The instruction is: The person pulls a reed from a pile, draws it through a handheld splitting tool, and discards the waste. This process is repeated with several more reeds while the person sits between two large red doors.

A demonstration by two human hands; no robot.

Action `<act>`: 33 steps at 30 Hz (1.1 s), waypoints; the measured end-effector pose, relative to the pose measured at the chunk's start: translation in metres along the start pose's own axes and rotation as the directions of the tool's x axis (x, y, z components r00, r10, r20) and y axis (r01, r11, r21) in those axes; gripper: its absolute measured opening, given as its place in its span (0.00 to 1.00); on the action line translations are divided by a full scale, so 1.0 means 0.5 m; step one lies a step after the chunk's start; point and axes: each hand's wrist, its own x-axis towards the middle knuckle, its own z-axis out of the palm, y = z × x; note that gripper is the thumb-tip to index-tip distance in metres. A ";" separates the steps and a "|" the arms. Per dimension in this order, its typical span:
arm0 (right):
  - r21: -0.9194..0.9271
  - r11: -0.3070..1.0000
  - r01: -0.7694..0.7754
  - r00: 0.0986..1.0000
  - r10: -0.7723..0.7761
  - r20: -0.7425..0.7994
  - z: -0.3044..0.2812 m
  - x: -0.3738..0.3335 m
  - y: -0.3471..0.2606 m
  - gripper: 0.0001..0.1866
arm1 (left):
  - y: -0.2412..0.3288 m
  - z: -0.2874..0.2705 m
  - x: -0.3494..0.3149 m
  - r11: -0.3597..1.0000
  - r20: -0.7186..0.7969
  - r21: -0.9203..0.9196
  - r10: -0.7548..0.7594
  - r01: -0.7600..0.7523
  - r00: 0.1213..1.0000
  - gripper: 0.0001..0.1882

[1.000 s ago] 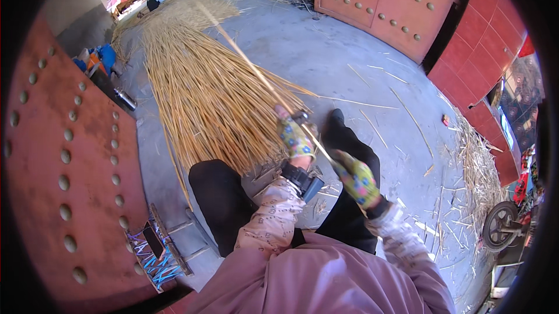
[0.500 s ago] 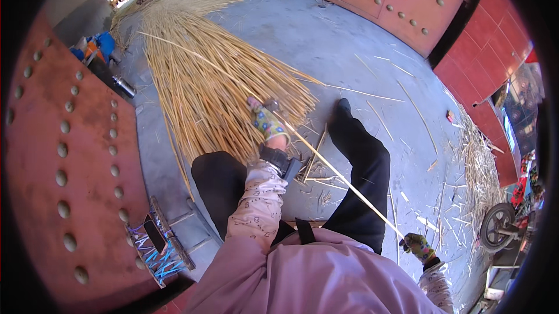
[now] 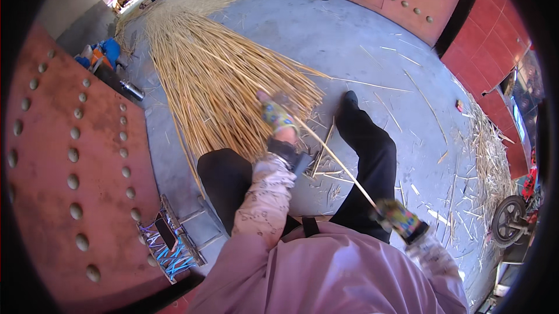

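A long pale reed stalk point(image 3: 335, 155) slants across my lap. My left hand point(image 3: 276, 115), in a colourful patterned glove, is closed around it over the near end of a big fan of reeds point(image 3: 204, 81). Something dark and blurred shows beside those fingers; I cannot make out what it is. Gripping the stalk's near end is my right hand point(image 3: 397, 216), gloved in a similar pattern, in front of my right thigh. The stalk's far part lies over the heap and blends into it.
Short reed scraps point(image 3: 326, 174) litter the grey floor between my feet, and a peelings pile point(image 3: 489, 151) lies at right. To the left are a studded red door point(image 3: 75, 180), a metal flask point(image 3: 132, 90) and a small stool point(image 3: 169, 238) with a phone on it.
My right hand has slid or moved up and left, closer to my left hand, along the line of the stalk. My left hand stays closed over the heap; the view has shifted slightly.
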 end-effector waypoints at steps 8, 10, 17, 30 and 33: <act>0.284 0.950 -0.131 0.989 0.144 -0.024 -0.045 -0.117 0.074 0.18 | -0.147 0.036 -0.003 0.987 0.001 0.101 -0.122 0.121 0.993 0.29; 0.439 0.898 -0.016 0.996 0.051 -0.069 -0.035 -0.006 -0.034 0.19 | -0.175 0.055 -0.034 0.985 0.018 0.155 -0.075 0.072 0.997 0.30; 0.667 0.413 0.621 0.739 -0.593 -0.321 0.027 0.095 -0.015 0.10 | -0.081 0.112 -0.097 0.945 0.385 0.279 0.054 -0.172 0.921 0.28; 0.164 0.971 -0.171 0.829 0.232 -0.509 -0.067 -0.258 0.248 0.10 | 0.286 -0.033 0.036 0.909 -0.348 -0.046 0.374 -0.414 0.860 0.16; -0.610 0.712 -0.348 0.437 -0.452 -0.777 -0.146 -0.152 0.218 0.16 | 0.294 -0.050 -0.012 0.961 0.230 -0.049 0.274 -0.271 0.934 0.18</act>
